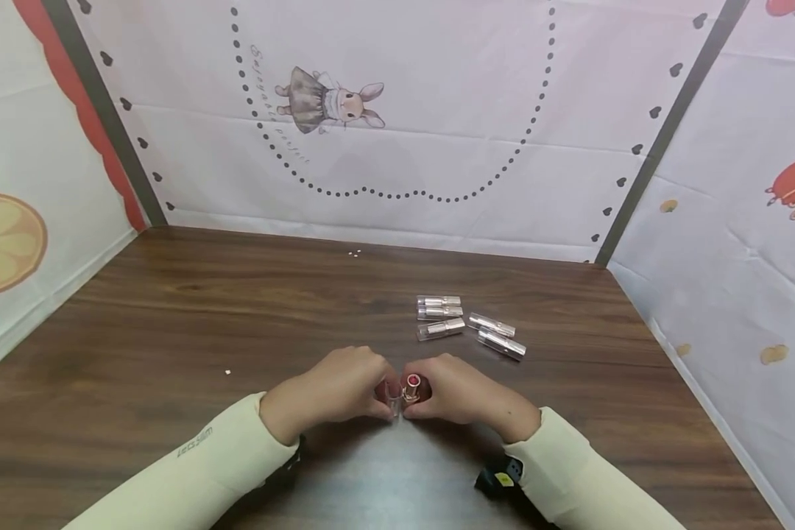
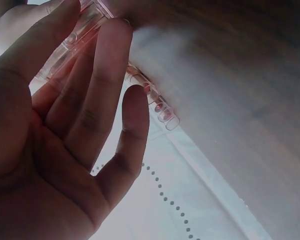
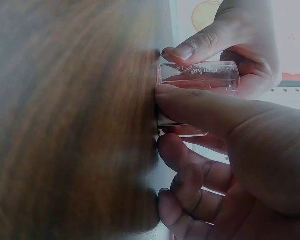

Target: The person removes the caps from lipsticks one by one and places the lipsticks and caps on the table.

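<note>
Tubes (image 1: pixel 441 329) beyond, white scrap (image 1: pixel 228 372) leftward, left hand (image 1: pixel 347 384) gripping cap (image 3: pixel 215 71), right hand (image 1: pixel 453 386) gripping lipstick (image 1: pixel 412 386)

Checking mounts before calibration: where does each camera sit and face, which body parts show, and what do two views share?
Head: on the head, facing forward and down at the dark brown wooden table; left hand, right hand and cream sleeves show.
Left wrist: on that wrist, facing past the left hand toward dotted white wall cloth; part of the right hand shows.
Right wrist: on that wrist, facing leftward; right hand near, left hand beyond.
Head and right wrist share the clear plastic cylindrical cap the left hand pinches.
</note>
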